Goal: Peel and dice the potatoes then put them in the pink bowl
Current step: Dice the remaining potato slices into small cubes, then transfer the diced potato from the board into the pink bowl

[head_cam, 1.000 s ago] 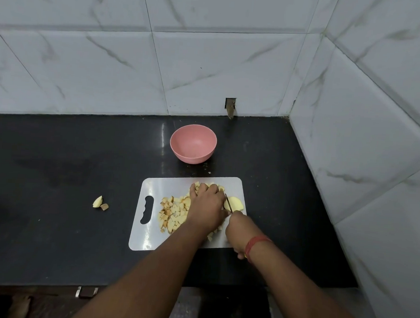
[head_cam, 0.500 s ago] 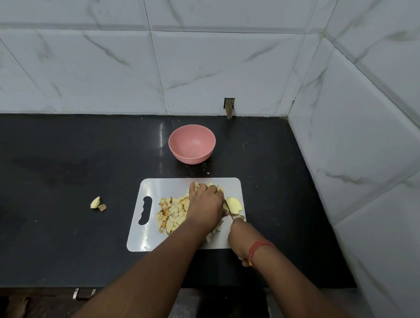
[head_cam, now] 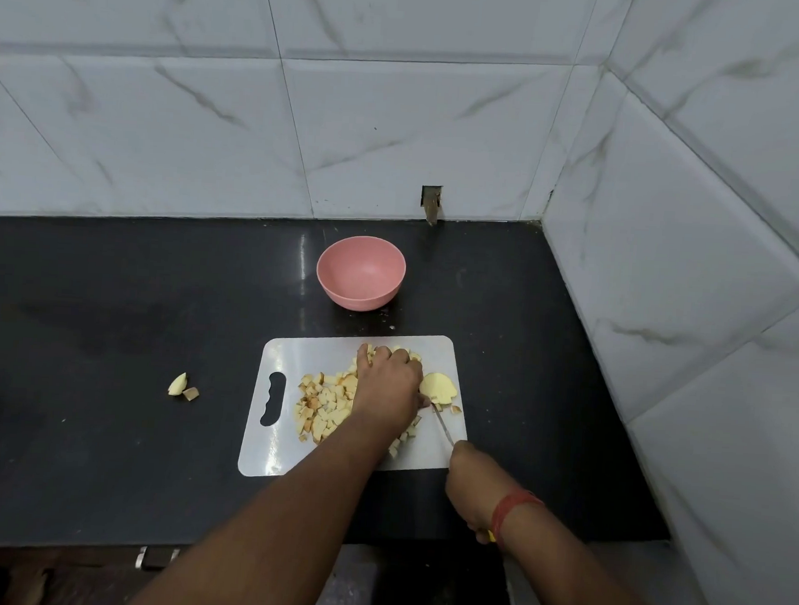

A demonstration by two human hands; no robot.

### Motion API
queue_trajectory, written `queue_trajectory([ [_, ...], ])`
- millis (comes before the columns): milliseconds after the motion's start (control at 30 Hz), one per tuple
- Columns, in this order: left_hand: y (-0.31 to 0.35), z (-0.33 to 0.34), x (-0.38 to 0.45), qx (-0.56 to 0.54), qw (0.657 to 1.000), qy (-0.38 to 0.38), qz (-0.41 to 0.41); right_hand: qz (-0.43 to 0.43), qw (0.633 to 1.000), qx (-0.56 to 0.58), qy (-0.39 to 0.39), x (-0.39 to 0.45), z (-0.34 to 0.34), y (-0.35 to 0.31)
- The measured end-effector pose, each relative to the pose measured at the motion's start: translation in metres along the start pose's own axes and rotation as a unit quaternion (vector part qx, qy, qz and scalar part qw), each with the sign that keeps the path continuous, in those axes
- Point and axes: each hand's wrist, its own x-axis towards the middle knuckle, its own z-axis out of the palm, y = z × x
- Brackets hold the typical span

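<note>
A white cutting board (head_cam: 291, 356) lies on the black counter with a heap of diced potato (head_cam: 323, 403) on it. My left hand (head_cam: 385, 385) rests on the heap, fingers curled, beside a pale peeled potato piece (head_cam: 438, 386) at the board's right. My right hand (head_cam: 475, 484) grips a knife (head_cam: 441, 424) by its handle; the thin blade points up toward that piece. The pink bowl (head_cam: 361, 272) stands empty behind the board.
Two small potato scraps (head_cam: 183, 387) lie on the counter left of the board. Tiled walls close the back and the right side. The counter's front edge runs just below my arms.
My right hand has drawn back toward me, and more of the knife blade now shows. The left hand stays on the diced heap.
</note>
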Motion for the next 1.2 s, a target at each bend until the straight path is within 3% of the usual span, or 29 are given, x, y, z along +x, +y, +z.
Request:
queue_trajectory([
  [133,0.001,-0.002,-0.001,0.001,1.000,-0.003,-0.001,-0.009,0.999,-0.052,-0.003,0.002,0.006,0.009],
  [300,0.003,-0.006,-0.005,0.007,1.000,-0.007,0.000,-0.035,0.999,-0.034,0.000,-0.004,0.005,0.016],
  [500,0.005,-0.010,-0.016,-0.023,0.999,0.019,-0.014,-0.057,0.992,0.071,0.088,-0.002,-0.013,0.018],
  [767,-0.001,-0.007,-0.039,-0.028,0.997,0.075,-0.014,-0.063,0.963,0.003,0.262,0.045,-0.032,0.019],
  [933,-0.004,-0.005,-0.048,-0.003,0.998,0.056,-0.025,-0.017,0.960,-0.047,0.275,0.060,-0.035,0.025],
  [1200,0.000,-0.001,-0.059,0.005,0.998,0.042,-0.036,-0.029,0.939,-0.086,0.333,0.074,-0.034,0.042],
])
